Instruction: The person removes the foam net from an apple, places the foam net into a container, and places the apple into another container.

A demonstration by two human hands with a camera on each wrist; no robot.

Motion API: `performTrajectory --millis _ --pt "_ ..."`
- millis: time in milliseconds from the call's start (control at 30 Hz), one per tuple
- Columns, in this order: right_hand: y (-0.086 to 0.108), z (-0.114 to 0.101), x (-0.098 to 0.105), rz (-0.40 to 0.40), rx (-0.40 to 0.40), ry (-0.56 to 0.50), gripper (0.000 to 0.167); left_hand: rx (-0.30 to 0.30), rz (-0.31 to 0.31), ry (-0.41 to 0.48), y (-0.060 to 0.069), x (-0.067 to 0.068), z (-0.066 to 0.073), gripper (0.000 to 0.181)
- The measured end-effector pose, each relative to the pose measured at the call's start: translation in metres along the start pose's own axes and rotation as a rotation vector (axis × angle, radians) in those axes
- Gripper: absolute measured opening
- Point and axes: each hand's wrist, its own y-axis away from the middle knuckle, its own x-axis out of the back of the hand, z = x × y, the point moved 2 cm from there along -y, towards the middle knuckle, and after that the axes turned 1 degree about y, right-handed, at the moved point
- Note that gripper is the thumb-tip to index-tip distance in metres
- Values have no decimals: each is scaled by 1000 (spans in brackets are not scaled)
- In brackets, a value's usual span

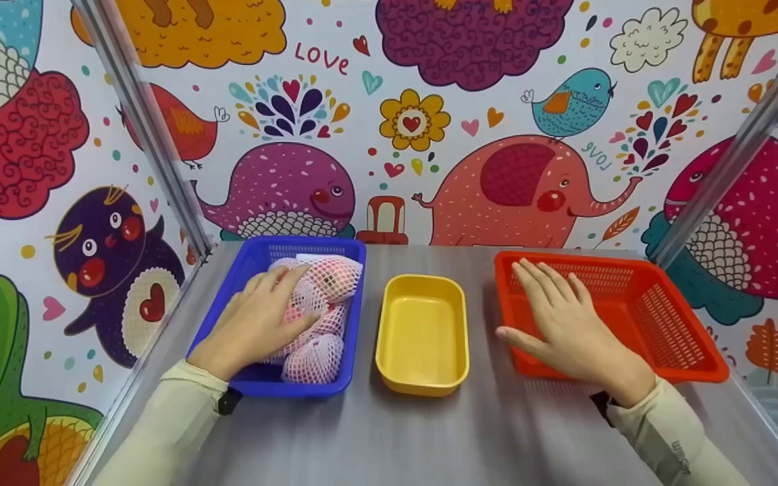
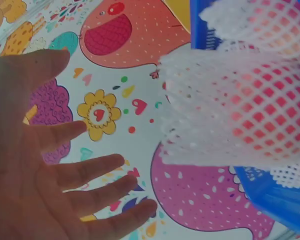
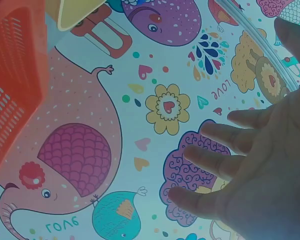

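Observation:
Over the blue basket (image 1: 352,324) on the left hovers my left hand (image 1: 254,324), its fingers spread and holding nothing. Inside that basket lie several round pinkish-red things in white foam net sleeves (image 1: 315,359); part of the pile is hidden under the hand. In the left wrist view, one netted round thing (image 2: 270,107) shows close up, apart from the straight fingers (image 2: 97,170). My right hand (image 1: 568,331) is above the left part of the red basket (image 1: 693,331), fingers extended, with nothing in it. The right wrist view shows its bare palm (image 3: 265,200).
A yellow tray (image 1: 423,331) stands between the two baskets on the grey table (image 1: 423,439). Walls printed with cartoon animals (image 1: 504,189) rise behind and at both sides, with metal posts (image 1: 152,135) at the corners.

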Motion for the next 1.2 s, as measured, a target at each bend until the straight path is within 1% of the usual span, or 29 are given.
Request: performTrajectory --millis 133,233,367,500,567,633,733,867,967,1033,1100,1167,1200 --pt "2 0 -7 -5 0 -16 95 27 -45 26 3 -5 -18 92" --pt "3 0 -13 -24 -11 -27 96 60 -82 48 4 -12 -32 107" --pt "6 0 -21 -53 -24 -34 98 112 -137 81 5 -24 -51 119" --pt "8 0 -29 -75 -26 -42 98 167 -201 102 4 -33 -65 123" --pt "10 0 -33 -84 -30 -48 97 186 -228 102 3 -38 -69 123" --pt "12 -1 -38 -95 -35 -58 97 191 -242 99 1 -43 -72 123" --pt "14 -1 -43 -114 -48 -79 97 180 -241 103 -1 -50 -75 120" --pt "17 0 -46 -106 -55 -100 96 148 -207 113 -6 -57 -77 112" --pt "19 2 -49 -109 -59 -115 96 144 -189 140 -7 -61 -81 106" --pt "21 3 -52 -136 -73 -124 98 147 -183 181 -7 -63 -83 102" --pt "23 5 -55 -165 -88 -140 99 158 -178 204 -7 -64 -83 97" --pt "25 7 -56 -182 -102 -152 99 151 -161 209 -8 -65 -83 91" --pt "25 8 -56 -184 -106 -155 99 143 -149 197 -9 -65 -82 89"
